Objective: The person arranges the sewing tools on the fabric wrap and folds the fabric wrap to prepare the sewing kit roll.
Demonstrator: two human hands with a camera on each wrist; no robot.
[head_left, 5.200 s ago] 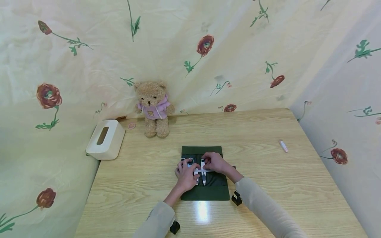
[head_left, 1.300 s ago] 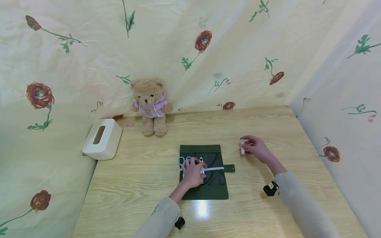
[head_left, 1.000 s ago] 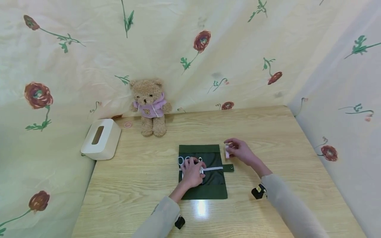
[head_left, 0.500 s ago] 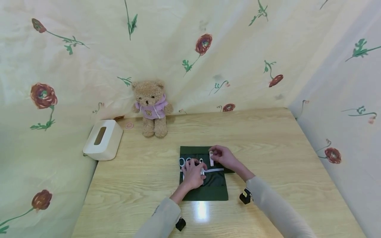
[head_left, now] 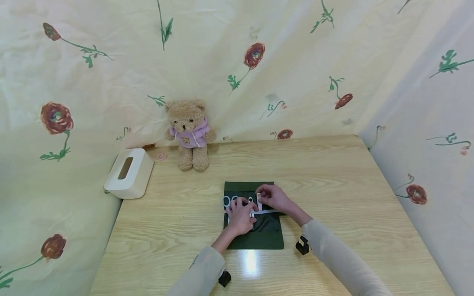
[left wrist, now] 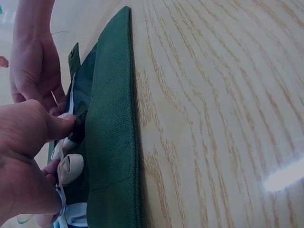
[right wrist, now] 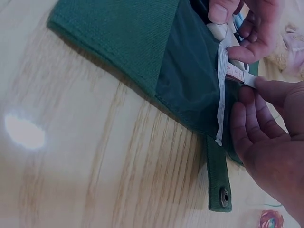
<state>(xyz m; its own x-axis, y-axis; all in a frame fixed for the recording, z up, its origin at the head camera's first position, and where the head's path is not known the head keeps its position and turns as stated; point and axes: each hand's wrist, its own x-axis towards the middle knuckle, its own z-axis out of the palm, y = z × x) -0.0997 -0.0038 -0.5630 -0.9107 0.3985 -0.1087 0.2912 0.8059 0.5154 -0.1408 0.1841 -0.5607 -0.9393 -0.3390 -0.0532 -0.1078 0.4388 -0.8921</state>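
Observation:
A dark green fabric tool roll (head_left: 255, 242) lies unfolded on the table, a pale elastic band (right wrist: 221, 95) running across it. Over its middle, my left hand (head_left: 240, 217) has thumb and finger about a white tool (head_left: 252, 213) with a ring end, under the band. My right hand (head_left: 275, 197) pinches a small white stick with a pinkish printed label (right wrist: 237, 73) by its upper end. Its lower end meets the band, right of the white tool; whether it is tucked under is unclear. Scissors (head_left: 226, 201) with pale blue handles sit at the roll's left, partly covered by my left hand.
A teddy bear (head_left: 190, 135) in a lilac hoodie sits against the flowered cloth at the back. Left of it stand a white tissue box (head_left: 138, 176) and a small pink ring (head_left: 161, 156). The roll's snap strap (right wrist: 218, 180) sticks out to the right.
My right hand has brought the labelled stick leftward from the table's right side onto the roll, then down to the band. My left hand has stayed on the roll during the last second.

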